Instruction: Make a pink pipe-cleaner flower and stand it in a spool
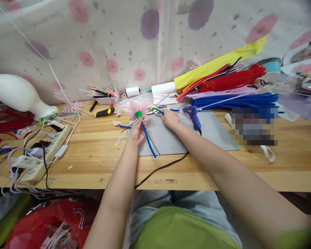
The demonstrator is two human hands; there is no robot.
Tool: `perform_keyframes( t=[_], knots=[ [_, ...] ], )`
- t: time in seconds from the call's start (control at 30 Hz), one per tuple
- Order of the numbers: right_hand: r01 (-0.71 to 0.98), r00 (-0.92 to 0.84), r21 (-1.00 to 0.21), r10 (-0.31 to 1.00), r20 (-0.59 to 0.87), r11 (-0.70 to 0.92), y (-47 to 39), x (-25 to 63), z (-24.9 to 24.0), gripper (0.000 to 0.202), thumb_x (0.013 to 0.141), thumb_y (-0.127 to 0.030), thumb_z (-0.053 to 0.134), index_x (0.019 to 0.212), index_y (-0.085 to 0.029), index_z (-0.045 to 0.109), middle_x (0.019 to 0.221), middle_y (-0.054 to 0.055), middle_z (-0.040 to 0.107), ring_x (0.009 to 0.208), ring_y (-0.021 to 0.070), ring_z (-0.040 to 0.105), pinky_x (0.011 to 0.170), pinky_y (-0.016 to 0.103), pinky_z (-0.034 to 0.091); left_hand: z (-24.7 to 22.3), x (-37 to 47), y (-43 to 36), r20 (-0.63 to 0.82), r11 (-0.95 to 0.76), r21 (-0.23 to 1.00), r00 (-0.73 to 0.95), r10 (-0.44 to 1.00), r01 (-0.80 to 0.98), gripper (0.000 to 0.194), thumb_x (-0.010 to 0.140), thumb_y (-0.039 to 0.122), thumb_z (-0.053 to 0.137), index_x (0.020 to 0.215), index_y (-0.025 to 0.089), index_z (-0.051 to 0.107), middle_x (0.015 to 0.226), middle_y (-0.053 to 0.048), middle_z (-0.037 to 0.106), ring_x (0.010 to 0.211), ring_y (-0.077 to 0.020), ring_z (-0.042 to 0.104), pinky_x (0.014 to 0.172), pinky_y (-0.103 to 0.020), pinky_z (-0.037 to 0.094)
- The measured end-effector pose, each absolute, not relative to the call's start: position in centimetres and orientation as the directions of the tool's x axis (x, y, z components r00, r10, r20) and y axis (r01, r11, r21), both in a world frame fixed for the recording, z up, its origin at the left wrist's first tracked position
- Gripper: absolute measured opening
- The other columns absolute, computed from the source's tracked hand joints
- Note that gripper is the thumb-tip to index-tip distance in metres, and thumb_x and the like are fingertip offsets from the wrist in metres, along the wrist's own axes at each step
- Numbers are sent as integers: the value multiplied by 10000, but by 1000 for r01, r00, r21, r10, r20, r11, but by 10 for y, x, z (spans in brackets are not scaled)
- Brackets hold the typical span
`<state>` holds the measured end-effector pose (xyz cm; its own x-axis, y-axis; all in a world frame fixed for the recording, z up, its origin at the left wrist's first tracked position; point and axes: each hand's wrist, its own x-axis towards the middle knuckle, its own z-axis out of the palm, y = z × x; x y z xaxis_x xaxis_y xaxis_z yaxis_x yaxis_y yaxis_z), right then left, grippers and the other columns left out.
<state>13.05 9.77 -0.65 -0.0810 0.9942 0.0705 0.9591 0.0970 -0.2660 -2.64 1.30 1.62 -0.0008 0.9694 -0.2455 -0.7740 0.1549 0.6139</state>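
My left hand (pixel 138 133) is closed round the stem of a pink artificial flower (pixel 135 110), just under its green base (pixel 138 114). A blue pipe cleaner (pixel 148 141) slants down from beside this hand, with a thin dark wire alongside. My right hand (pixel 170 119) reaches over the grey cutting mat (pixel 168 141), fingers closed at a pair of scissors and a short blue piece (pixel 158 110) with a yellow tip. Which of these the fingers grip, I cannot make out. Loose pink petals (pixel 116 123) lie left of the flower.
A blue glue gun (pixel 193 117) lies on the mat's far side, its black cord (pixel 162 168) crossing the front edge. Bundles of blue pipe cleaners (pixel 233 101) and red ones (pixel 230 79) lie back right. A utility knife (pixel 104 112) and power strip (pixel 48 152) are left.
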Motion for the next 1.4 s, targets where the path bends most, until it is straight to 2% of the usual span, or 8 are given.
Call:
perform_keyframes(
  t=[0.13,0.3,0.47,0.57,0.73,0.87,1.13,1.4],
  knots=[
    [940,-2,-340,998,60,22,105,128,-3,364,871,-390,402,1156,-173,470,995,140,643,916,254,602,757,353,427,11,-25,16,-271,166,642,-19,962,-749,125,814,122,519,887,120,621,604,30,572,514,-19,548,497,-109,441],
    [798,45,-602,997,62,2,93,130,8,285,883,-373,360,1061,-189,485,1004,106,637,913,222,590,757,328,425,6,-21,17,-256,139,712,-70,964,-689,124,815,116,504,825,116,628,631,16,592,544,-38,565,543,-144,473],
    [523,-146,-848,989,17,92,59,138,20,172,898,-285,306,978,-183,420,608,-13,592,491,108,505,523,212,390,4,-10,14,-190,92,846,-136,972,-525,93,765,125,570,810,118,651,624,20,571,547,-53,553,589,-187,501],
    [391,-272,-919,960,-67,47,38,136,21,171,909,-301,276,956,-186,393,536,-51,546,380,81,428,426,180,333,4,-2,11,-171,73,882,-172,970,-465,80,730,140,615,792,120,661,622,19,565,536,-60,550,593,-205,502],
    [499,-385,-824,920,69,270,23,126,8,298,879,-363,343,776,-171,546,644,-9,599,587,88,527,578,184,392,5,1,10,-189,79,873,-185,964,-481,56,724,135,616,757,127,662,681,-9,628,586,-77,585,599,-201,482],
    [544,-410,-768,906,108,338,22,124,-2,347,875,-378,334,871,-183,621,789,0,639,719,116,551,667,208,398,3,-2,12,-198,92,860,-162,967,-502,65,738,141,605,762,124,663,734,-34,667,658,-92,618,636,-198,478],
    [586,-399,-713,903,161,386,17,125,2,374,891,-393,315,924,-197,632,859,12,664,765,128,568,677,201,380,2,-5,12,-187,120,863,-91,978,-491,102,757,147,582,813,126,665,798,-44,697,641,-78,625,593,-170,462],
    [765,-415,-491,902,122,418,11,121,13,353,879,-349,318,878,-202,639,887,41,682,756,154,590,619,226,345,6,-3,9,-211,161,857,-48,976,-490,114,761,146,581,836,121,663,812,-60,700,720,-107,638,636,-195,471]
  ],
)
